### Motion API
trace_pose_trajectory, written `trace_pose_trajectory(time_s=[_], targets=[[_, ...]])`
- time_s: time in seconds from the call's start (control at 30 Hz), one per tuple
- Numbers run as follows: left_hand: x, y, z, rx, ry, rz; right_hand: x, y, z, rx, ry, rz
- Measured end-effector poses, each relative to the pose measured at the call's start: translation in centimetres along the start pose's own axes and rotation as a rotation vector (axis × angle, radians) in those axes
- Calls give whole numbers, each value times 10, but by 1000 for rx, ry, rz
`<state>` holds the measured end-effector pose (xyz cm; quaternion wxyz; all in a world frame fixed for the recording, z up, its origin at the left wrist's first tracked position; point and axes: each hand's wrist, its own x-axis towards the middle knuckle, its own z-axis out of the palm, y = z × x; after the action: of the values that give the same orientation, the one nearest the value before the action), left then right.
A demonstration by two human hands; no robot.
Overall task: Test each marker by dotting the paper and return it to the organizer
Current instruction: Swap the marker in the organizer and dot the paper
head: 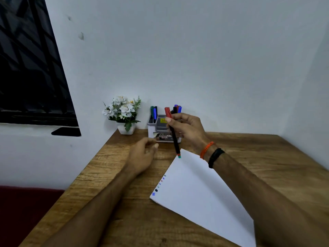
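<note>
Your right hand (187, 129): raised in front of the organizer (161, 130), fingers curled round a marker (173, 134) with a black barrel and a red cap uppermost; the marker tilts, its lower end hanging just over the far corner of the paper (201, 193), contact not discernible. Orange thread and black band on that wrist.

Your left hand (144, 155): low over the table (99, 184), left of the paper and near the organizer's front, fingers loosely curled, holding nothing that you can make out; slightly blurred.

Paper: white sheet lying at an angle on the wooden table, a row of small coloured dots (159, 184) along its left edge.

Organizer: grey and white, at the far edge against the wall, further markers (154, 112) standing upright in its left compartment and others behind your right hand.

Potted white flowers (122, 113): left of the organizer, at the table's far left corner
</note>
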<state>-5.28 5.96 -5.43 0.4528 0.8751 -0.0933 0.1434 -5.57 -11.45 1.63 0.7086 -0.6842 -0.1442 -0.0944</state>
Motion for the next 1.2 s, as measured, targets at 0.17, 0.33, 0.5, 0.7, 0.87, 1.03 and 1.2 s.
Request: trace_pose_trajectory(time_s=[0.17,0.33,0.5,0.7,0.87,1.03,1.2], targets=[[-8,24,-9,-511,-30,-43,-24,22,-17,-195,-69,29],[-15,36,-11,-572,-82,22,-31,31,-19,-295,-127,-23],[-12,32,-11,-579,-50,-9,-28,34,-23,-501,-237,-11],[-3,20,-20,-641,37,-128,-25,28,-41,-393,-198,49],[-9,19,-16,-552,-151,-69,-30,34,-40,-39,-73,128],[-11,22,-8,-351,-259,47,-33,41,-33,-25,-81,140],[-15,22,-3,-181,-279,126,-34,43,-31,-16,-117,89]])
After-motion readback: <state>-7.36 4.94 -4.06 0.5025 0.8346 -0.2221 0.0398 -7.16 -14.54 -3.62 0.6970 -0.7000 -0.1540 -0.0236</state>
